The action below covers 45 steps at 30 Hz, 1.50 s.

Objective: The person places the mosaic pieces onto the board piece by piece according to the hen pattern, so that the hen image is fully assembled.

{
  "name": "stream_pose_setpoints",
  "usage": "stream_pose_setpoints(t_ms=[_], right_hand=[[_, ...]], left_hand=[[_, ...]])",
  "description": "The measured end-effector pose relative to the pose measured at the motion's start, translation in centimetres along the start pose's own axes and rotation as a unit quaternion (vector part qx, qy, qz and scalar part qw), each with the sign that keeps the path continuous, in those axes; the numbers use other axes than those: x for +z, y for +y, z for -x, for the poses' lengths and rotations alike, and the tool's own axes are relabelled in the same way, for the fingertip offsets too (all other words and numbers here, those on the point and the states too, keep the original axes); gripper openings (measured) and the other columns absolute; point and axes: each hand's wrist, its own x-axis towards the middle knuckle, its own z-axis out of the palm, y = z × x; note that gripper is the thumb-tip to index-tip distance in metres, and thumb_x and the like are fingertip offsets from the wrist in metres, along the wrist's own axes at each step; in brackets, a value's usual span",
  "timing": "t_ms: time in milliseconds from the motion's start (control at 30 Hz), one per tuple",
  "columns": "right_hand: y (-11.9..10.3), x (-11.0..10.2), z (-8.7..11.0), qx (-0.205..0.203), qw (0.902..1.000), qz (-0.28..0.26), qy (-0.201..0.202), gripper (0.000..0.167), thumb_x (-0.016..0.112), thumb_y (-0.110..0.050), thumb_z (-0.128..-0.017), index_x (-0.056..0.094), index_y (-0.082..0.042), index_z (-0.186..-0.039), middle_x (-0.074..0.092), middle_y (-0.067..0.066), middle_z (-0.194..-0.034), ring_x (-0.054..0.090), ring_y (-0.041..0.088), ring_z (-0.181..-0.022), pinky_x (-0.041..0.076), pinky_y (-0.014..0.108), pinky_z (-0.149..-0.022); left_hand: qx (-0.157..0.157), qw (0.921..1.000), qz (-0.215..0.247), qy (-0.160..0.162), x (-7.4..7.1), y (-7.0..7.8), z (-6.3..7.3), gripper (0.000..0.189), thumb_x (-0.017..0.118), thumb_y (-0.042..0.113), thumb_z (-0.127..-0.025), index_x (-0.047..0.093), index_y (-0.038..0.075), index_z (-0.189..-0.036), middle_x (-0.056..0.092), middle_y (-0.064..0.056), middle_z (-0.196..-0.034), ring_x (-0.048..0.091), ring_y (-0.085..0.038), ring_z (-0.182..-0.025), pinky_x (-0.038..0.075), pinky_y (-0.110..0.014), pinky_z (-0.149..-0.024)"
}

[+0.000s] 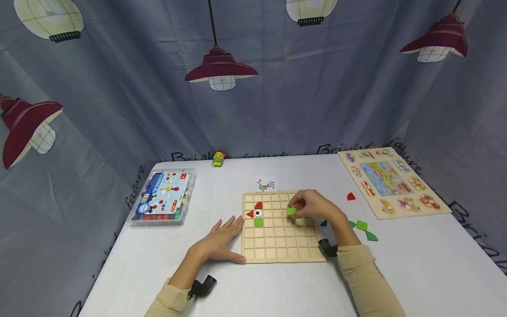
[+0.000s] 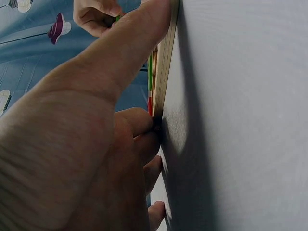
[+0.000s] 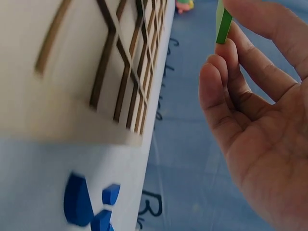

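Note:
A wooden grid board (image 1: pixel 283 253) lies on the white table. Over its right half, the right hand (image 1: pixel 314 204) pinches a green square tile (image 1: pixel 291 211) between thumb and fingers. In the right wrist view the tile (image 3: pixel 224 24) shows edge-on, raised off the grid. The left hand (image 1: pixel 222 241) rests flat at the board's left edge, fingers spread, thumb at the near corner. On the board's left side sit a red quarter-round piece (image 1: pixel 259 205), a red triangle (image 1: pixel 250 214), a white tile with an eye (image 1: pixel 259 213) and a green square (image 1: pixel 259 223).
A small pattern card (image 1: pixel 265 183) lies behind the board. Right of it are a red piece (image 1: pixel 350 196), green pieces (image 1: pixel 362 225) and blue pieces (image 3: pixel 78 199). A picture puzzle board (image 1: pixel 356 165) stands back right, a clear plastic case (image 1: pixel 162 222) left, a small toy figure (image 1: pixel 218 159) at the back.

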Motion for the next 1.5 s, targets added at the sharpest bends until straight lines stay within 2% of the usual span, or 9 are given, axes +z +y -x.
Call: stream_pose_setpoints(t_ms=[300, 533, 767, 1067, 1500], right_hand=[[-2.0, 2.1, -0.6, -0.042, 0.9988, 0.007, -0.023, 0.022, 0.084, -0.010, -0.071, 0.074, -0.009, -0.090, 0.062, 0.002, -0.084, 0.054, 0.010, -0.075, 0.050, 0.021, -0.065], [-3.3, 3.3, -1.3, -0.035, 0.9989, 0.012, -0.029, 0.023, 0.085, -0.011, -0.068, 0.074, -0.013, -0.088, 0.061, -0.001, -0.082, 0.054, 0.011, -0.074, 0.050, 0.022, -0.065], [-4.5, 4.1, -1.8, -0.045, 0.9977, 0.008, -0.050, 0.024, 0.085, -0.008, -0.068, 0.073, -0.010, -0.089, 0.063, -0.001, -0.081, 0.053, 0.011, -0.074, 0.049, 0.021, -0.065], [-6.0, 6.4, -2.6, -0.052, 0.9959, 0.018, -0.072, 0.023, 0.086, -0.007, -0.067, 0.073, -0.011, -0.085, 0.061, -0.004, -0.075, 0.053, 0.009, -0.070, 0.047, 0.021, -0.061], [-6.7, 7.6, -2.8, -0.044, 0.9944, 0.047, -0.083, 0.023, 0.087, -0.003, -0.066, 0.074, -0.009, -0.084, 0.064, -0.002, -0.075, 0.054, 0.011, -0.070, 0.049, 0.025, -0.063]], left_hand=[[-0.001, 1.0000, 0.000, 0.003, 0.1, 0.0, 0.0, 0.116, 0.076, 0.062, -0.070, 0.021, 0.008, -0.156, 0.018, -0.005, -0.164, 0.011, -0.026, -0.154, 0.006, -0.053, -0.124], [-0.003, 1.0000, 0.000, 0.001, 0.1, 0.0, -0.1, 0.116, 0.076, 0.063, -0.070, 0.020, 0.008, -0.156, 0.017, -0.004, -0.164, 0.010, -0.025, -0.154, 0.006, -0.053, -0.124], [-0.003, 1.0000, 0.001, -0.002, 0.1, 0.0, 0.0, 0.116, 0.076, 0.063, -0.071, 0.020, 0.008, -0.156, 0.017, -0.004, -0.164, 0.010, -0.026, -0.154, 0.005, -0.053, -0.124], [0.002, 1.0000, -0.007, 0.000, 0.2, 0.0, 0.0, 0.115, 0.075, 0.063, -0.071, 0.020, 0.008, -0.156, 0.017, -0.005, -0.164, 0.011, -0.026, -0.153, 0.006, -0.053, -0.124], [0.001, 1.0000, -0.002, -0.007, 0.1, 0.0, 0.0, 0.115, 0.075, 0.062, -0.073, 0.017, 0.009, -0.156, 0.015, -0.004, -0.165, 0.009, -0.025, -0.154, 0.005, -0.053, -0.124]])
